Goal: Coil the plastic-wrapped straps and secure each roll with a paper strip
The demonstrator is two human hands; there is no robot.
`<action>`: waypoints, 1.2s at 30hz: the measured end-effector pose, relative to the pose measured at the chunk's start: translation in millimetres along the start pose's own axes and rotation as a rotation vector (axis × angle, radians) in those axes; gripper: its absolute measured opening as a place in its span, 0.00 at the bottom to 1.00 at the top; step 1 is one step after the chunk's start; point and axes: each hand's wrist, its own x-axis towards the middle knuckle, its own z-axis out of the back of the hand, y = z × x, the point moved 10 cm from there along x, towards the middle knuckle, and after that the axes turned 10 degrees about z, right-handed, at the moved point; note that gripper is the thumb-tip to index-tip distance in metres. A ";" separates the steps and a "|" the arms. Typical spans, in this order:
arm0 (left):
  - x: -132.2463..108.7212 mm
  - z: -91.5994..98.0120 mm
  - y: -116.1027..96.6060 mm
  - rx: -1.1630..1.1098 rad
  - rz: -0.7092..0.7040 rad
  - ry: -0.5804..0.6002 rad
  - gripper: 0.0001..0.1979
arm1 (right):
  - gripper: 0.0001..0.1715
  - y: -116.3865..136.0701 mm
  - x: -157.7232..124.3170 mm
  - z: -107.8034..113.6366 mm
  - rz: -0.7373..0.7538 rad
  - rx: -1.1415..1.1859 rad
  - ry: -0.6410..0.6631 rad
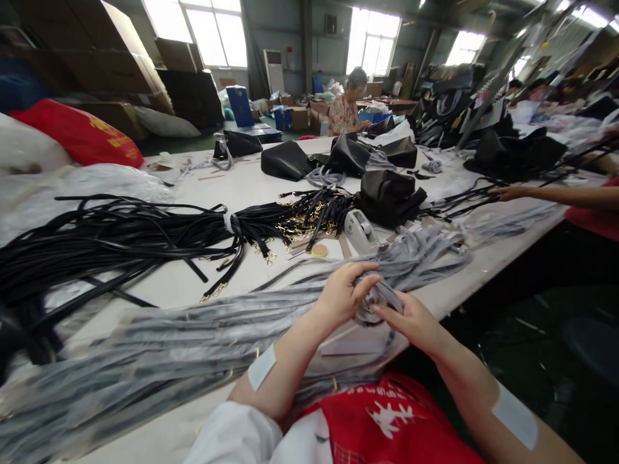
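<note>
Near the table's front edge, my left hand [344, 291] and my right hand [412, 320] both hold a coiled strap [380, 299] in clear grey-looking wrapping. My left fingers curl over its top and left side, while my right thumb and fingers grip its right side. Long wrapped straps [193, 338] lie spread out to the left, beneath my left forearm. More wrapped straps [425, 251] are bunched just beyond my hands. A white tape dispenser [359, 232] stands behind the coil.
Black straps [159, 229] with gold clasps lie bundled at the left on the white table [193, 183]. Black bags [389, 196] rest behind the dispenser. At the right, another person's hand [512, 193] touches black straps. A person [344, 109] is across the table.
</note>
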 end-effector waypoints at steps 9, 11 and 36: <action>5.5 -29.1 -1.8 0.319 0.007 0.098 0.16 | 0.26 -15.5 -19.5 -3.4 -0.149 0.181 0.029; 7.1 -34.0 -8.7 0.342 -0.004 0.122 0.18 | 0.28 -14.9 -24.0 1.0 -0.191 0.264 0.008; -95.0 -107.7 55.1 -0.598 0.804 0.850 0.27 | 0.24 -18.3 -98.5 -56.3 -0.033 0.425 0.728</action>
